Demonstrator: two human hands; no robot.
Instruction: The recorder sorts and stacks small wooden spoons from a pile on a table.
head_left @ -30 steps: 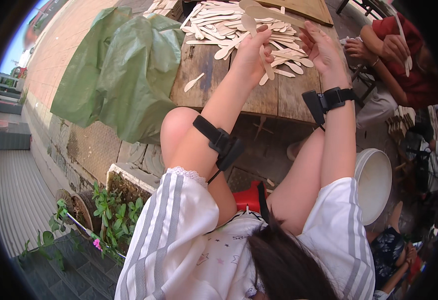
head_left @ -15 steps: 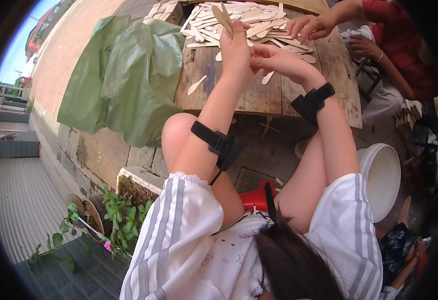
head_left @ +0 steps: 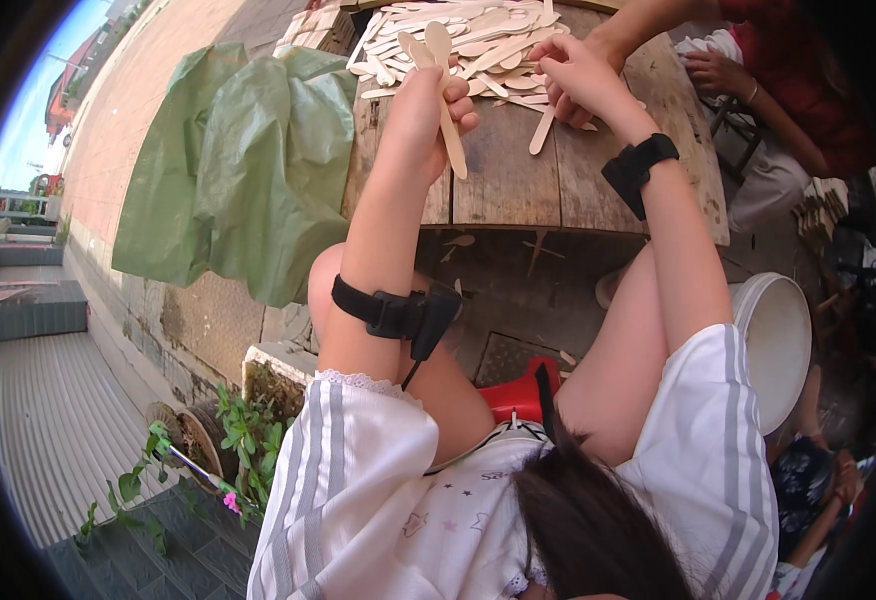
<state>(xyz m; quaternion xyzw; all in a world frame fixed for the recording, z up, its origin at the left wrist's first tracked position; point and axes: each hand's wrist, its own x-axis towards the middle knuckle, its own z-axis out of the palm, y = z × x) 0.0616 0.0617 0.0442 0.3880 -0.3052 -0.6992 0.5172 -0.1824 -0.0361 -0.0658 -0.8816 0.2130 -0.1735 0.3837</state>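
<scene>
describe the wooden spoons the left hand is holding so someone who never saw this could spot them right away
Start at the weathered plank table with its pile of flat wooden spoons at the far end. At the pile's near edge, the left hand grips a small bunch of wooden spoons. Unlike the loose ones lying flat, these stand raised off the table, bowls up, one handle sticking out below the fist.

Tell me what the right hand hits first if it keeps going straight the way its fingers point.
The right hand points up-left over the wooden table, so it would probably meet the pile of wooden spoons first; the fingertips already seem to touch its near edge, though depth is unclear.
</scene>
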